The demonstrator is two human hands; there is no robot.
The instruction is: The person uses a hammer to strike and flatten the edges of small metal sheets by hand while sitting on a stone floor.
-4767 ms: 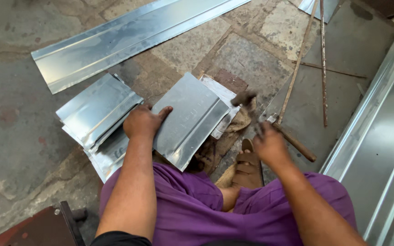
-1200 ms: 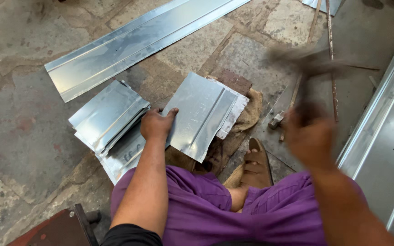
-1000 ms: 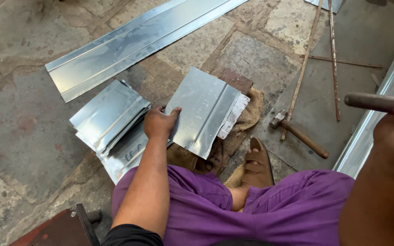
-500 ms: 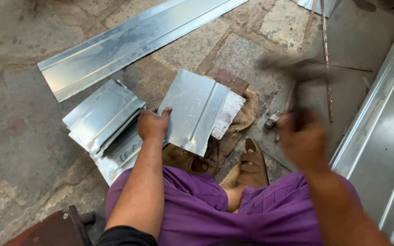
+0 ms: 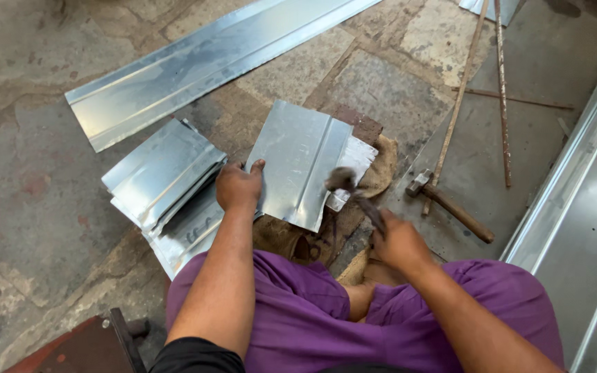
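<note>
- On a stone workshop floor, seen from above, a person in purple trousers [image 5: 298,311] works with two bare hands.
- Right hand [image 5: 399,242]: fingers wrapped fully around the handle of one hammer [image 5: 354,193], its blurred head over the near right edge of a creased sheet.
- Left hand [image 5: 238,186]: lying palm-down, fingers mostly flat and the thumb raised, pressing the left edge of that one creased metal sheet [image 5: 298,162]; it grips nothing.
- The creased metal sheet lies on sacking [image 5: 381,166] over a brick-like block [image 5: 359,124], just ahead of the knees, with one more sheet edge showing under its right side.
- One stack of similar folded sheets [image 5: 164,183] sits just left of the left hand; the count in it cannot be told.
- One second hammer [image 5: 450,205], wooden-handled, lies on the floor to the right, untouched.
- Two thin rusty rods [image 5: 500,97] run far-to-near beyond it, and a third, shorter one crosses them.
- One long metal strip [image 5: 209,62] stretches across the far floor.
- Further long metal panels [image 5: 582,228] line the right edge.
- One dark reddish object [image 5: 84,345] sits near left.
</note>
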